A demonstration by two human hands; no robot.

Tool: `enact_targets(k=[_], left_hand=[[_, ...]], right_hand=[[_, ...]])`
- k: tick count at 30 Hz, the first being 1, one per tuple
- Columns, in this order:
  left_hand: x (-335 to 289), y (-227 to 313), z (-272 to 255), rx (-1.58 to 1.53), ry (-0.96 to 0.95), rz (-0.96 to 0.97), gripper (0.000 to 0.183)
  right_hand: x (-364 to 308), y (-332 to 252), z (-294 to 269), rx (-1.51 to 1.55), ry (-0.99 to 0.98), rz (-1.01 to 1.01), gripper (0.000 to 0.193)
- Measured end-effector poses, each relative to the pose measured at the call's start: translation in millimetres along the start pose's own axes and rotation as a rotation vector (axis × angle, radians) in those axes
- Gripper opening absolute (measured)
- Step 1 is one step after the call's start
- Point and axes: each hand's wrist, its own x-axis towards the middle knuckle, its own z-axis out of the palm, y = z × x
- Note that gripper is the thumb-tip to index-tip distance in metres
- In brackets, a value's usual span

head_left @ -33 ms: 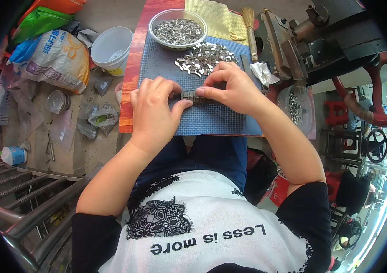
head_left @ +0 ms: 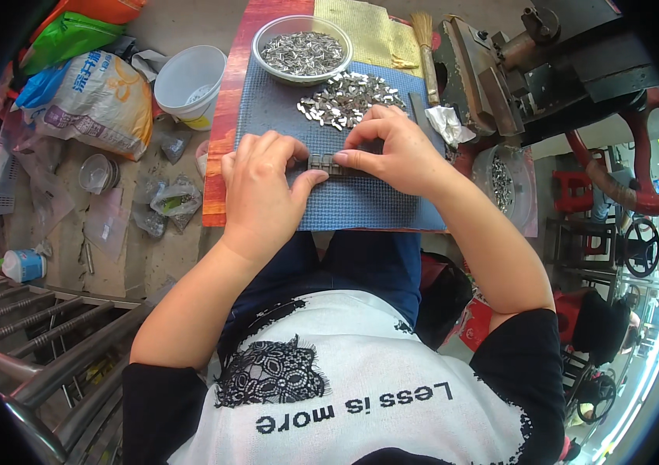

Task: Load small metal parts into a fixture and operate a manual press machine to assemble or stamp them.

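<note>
Between my two hands lies a small dark slotted metal block [head_left: 322, 163] on a blue textured mat [head_left: 267, 108]. My left hand [head_left: 266, 178] grips its left end, thumb on the near side and fingers curled on the far side. At the other end, my right hand [head_left: 391, 147] pinches the block with thumb and bent fingers. Both hands cover much of the block, so its full length is hidden. Just beyond it spreads a loose pile of small shiny metal pieces [head_left: 345, 105]. Behind them, a clear round bowl [head_left: 261, 68] holds many more such pieces.
A brush [head_left: 426, 54] and a crumpled white tissue [head_left: 447, 124] lie at the mat's right, beside a heavy dark machine [head_left: 492, 85]. A yellow textured cloth [head_left: 353, 27] covers the far end. Left of the table stand a white bucket [head_left: 190, 81] and a large printed sack [head_left: 101, 101].
</note>
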Motion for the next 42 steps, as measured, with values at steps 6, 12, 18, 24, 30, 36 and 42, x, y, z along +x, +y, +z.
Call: enact_targets(k=[6,12,18,24,30,36,42], left_hand=[[0.2,0.1,0.9,-0.005,0.014,0.018,0.025],[0.2,0.8,0.5,0.016,0.001,0.009,0.024],[0.4,0.7,0.6,0.015,0.000,0.009,0.024],[-0.3,0.1,0.9,0.013,0.011,0.021,0.023],[-2.0,1.3,0.4,0.011,0.017,0.016,0.022],[-1.5,1.6,0.9,0.007,0.044,0.067,0.022],[-21.5,6.2,-5.7,0.028,0.052,0.100,0.024]], right_hand=[[-9.7,8.9,-10.2,0.030,-0.018,0.074,0.019],[-21.4,17.8,-18.8,0.042,-0.005,0.113,0.018],[-28.8,24.5,-24.7,0.168,-0.034,0.223,0.016],[-32.6,23.0,-26.3,0.173,-0.024,0.243,0.015],[6.0,3.0,-29.7,0.305,0.243,0.163,0.026],[81.7,-10.1,-15.5,0.149,0.467,0.061,0.023],[49.3,-49.1,-15.8,-0.050,-0.144,-0.012,0.017]])
